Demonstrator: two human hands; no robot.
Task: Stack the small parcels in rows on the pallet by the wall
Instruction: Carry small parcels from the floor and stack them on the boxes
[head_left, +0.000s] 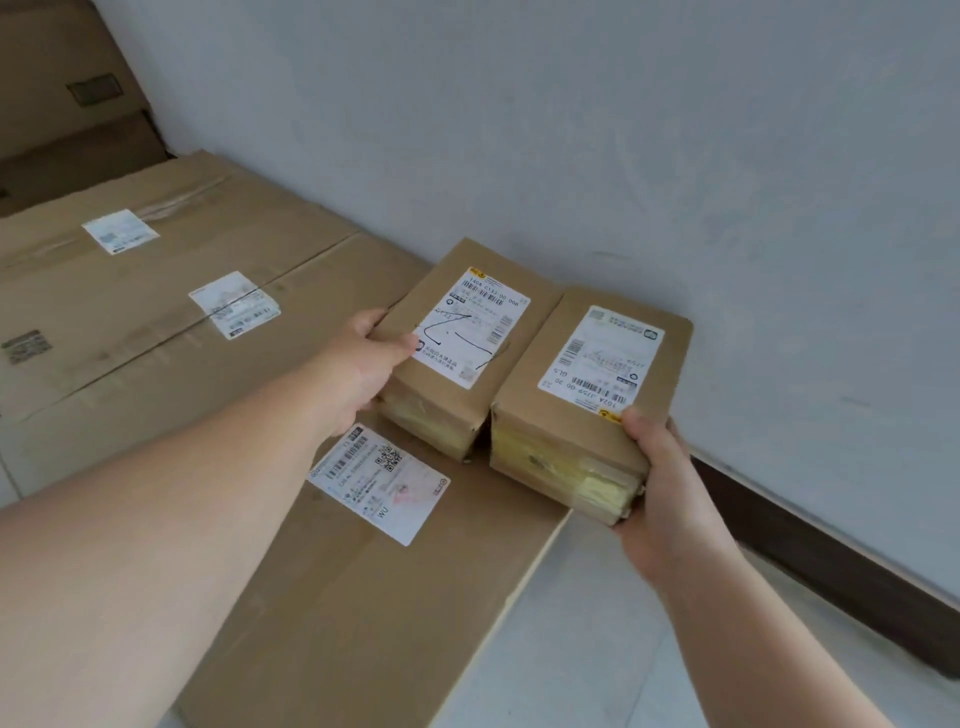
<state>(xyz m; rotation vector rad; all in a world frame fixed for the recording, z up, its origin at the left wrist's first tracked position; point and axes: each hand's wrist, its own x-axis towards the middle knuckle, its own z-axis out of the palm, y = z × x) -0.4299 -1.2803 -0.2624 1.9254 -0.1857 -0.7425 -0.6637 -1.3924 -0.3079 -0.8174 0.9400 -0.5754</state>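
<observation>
- Grey plastered wall (623, 130) with a dark skirting board (831, 561) closes the scene on the far right. Pale floor tiles (597, 623) run along its foot.
- Base surface: a large flat carton (363, 597) bearing its own shipping label (379, 483), with further flat cartons (156, 291) lying to the left (no pallet boards show, so any pallet would be hidden beneath these).
- Left parcel (467, 332): a small brown box, white label with black pen strokes on top, yellowish tape on its near end. It sits on the flat carton close to the wall.
- Right parcel (602, 364): same build, label printed the other way round. Its long side meets the left parcel's long side.
- Key relation: both long axes run away from the person toward the wall, parallel, so the pair already forms the start of a row. Each parcel lies straight ahead of the hand on its own side.
- Left hand (363, 364): clasps the left parcel's outer near corner, thumb on top.
- Right hand (660, 483): grasps the right parcel's near right corner, thumb on top, fingers beneath.
- That corner reaches past the carton's edge. Whether the parcel rests fully or hangs partly in the hand cannot be told.
</observation>
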